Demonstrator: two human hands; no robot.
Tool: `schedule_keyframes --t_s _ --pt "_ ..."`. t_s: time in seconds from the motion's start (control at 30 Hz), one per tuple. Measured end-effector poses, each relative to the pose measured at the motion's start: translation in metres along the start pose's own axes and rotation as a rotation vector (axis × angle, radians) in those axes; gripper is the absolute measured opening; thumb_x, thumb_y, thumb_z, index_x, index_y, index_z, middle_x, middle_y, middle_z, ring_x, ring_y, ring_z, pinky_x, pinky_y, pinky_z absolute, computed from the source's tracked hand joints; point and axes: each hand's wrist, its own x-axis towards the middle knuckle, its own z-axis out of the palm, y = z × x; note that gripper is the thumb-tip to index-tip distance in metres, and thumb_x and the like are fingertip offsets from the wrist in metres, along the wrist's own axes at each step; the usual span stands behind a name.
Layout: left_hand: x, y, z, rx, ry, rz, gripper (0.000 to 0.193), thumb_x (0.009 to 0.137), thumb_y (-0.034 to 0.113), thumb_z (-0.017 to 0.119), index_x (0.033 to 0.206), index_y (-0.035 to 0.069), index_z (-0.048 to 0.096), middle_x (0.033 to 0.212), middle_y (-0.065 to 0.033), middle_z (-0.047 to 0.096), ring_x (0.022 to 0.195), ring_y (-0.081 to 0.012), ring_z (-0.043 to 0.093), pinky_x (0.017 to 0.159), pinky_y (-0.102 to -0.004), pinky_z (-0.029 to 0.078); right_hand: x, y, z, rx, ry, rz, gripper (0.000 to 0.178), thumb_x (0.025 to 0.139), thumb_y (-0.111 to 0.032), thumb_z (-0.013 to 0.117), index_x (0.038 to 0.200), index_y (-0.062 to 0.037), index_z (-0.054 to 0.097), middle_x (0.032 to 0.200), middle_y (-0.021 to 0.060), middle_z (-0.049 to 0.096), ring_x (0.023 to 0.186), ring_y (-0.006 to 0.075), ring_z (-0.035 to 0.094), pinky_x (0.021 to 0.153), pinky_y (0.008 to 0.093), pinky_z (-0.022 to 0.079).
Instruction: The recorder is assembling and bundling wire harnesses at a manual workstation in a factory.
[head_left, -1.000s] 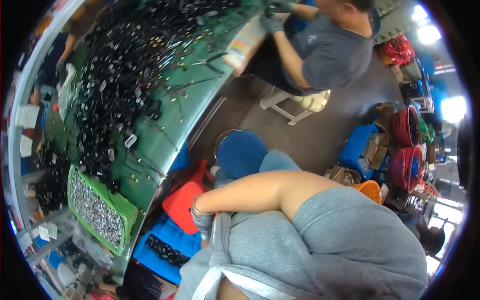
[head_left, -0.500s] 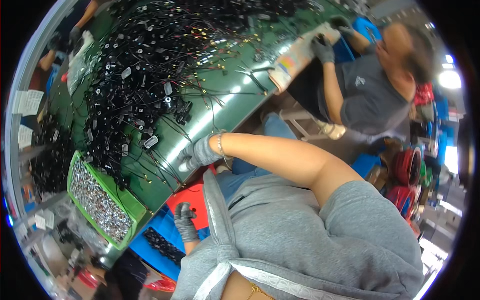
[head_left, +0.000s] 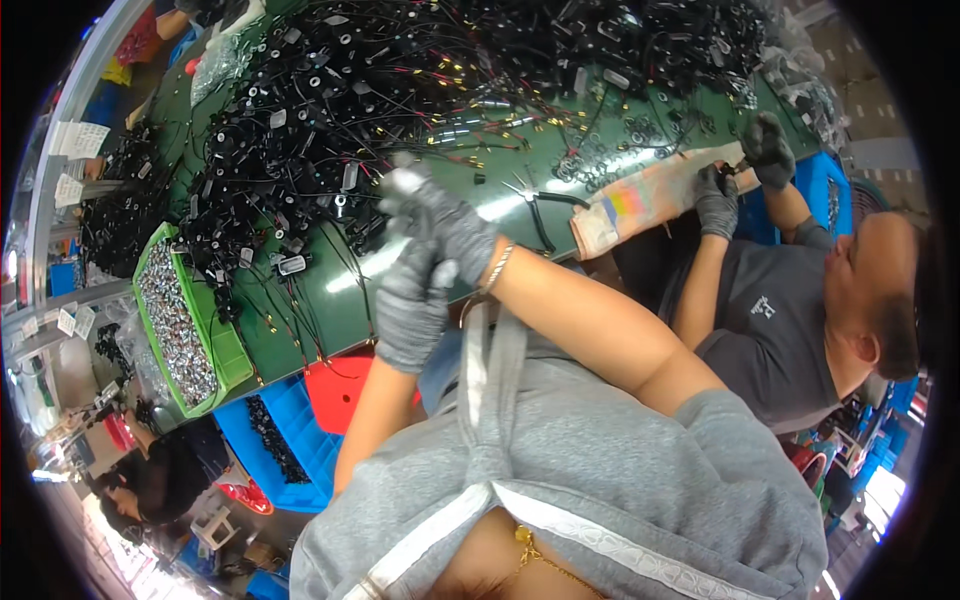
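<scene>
Black wired parts (head_left: 320, 110) lay heaped on the green bench (head_left: 340, 325), the heap's long axis running roughly along the near edge. Gloved right hand (head_left: 460, 232) and left hand (head_left: 410, 312) were together above that edge, touching, the right nearer the heap. Blur hid the grip; I could not tell whether it was clamped on any part. From it the heap lay forward and left, pliers (head_left: 531, 196) to the right
</scene>
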Motion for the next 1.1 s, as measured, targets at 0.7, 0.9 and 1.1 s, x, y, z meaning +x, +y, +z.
schedule_keyframes --t_s 0.7,0.9,1.1 --pt "-0.030 -0.118 0.099 -0.025 0.340 0.233 0.012 0.082 0.006 0.066 0.094 0.005 0.066 0.089 -0.0091 0.064 0.084 -0.0252 0.060 0.077 -0.0347 0.048 0.062 -0.101 -0.175 -2.266 0.472 -0.703 0.020 0.078 -0.022 0.070 0.096 -0.0153 0.068 0.102 0.0091 0.057 0.103 0.0290 0.054 0.092 0.0404 0.044" --pt "-0.027 -0.113 0.101 -0.191 0.375 0.183 0.009 0.084 0.006 0.063 0.093 0.004 0.064 0.084 -0.0085 0.064 0.078 -0.0226 0.059 0.075 -0.0326 0.047 0.054 -0.122 -0.205 -1.886 0.492 -0.896 0.014 0.086 -0.017 0.064 0.099 -0.0165 0.063 0.101 0.0090 0.060 0.098 0.0270 0.058 0.089 0.0363 0.047" --pt "-0.026 -0.111 0.107 -0.250 0.387 0.075 0.009 0.085 0.002 0.061 0.094 0.003 0.064 0.090 -0.0061 0.061 0.084 -0.0169 0.057 0.078 -0.0288 0.046 0.090 -0.200 -0.276 -1.127 0.577 -0.824 0.017 0.091 -0.020 0.061 0.104 -0.0098 0.056 0.089 0.0081 0.064 0.082 0.0177 0.061 0.079 0.0308 0.048"
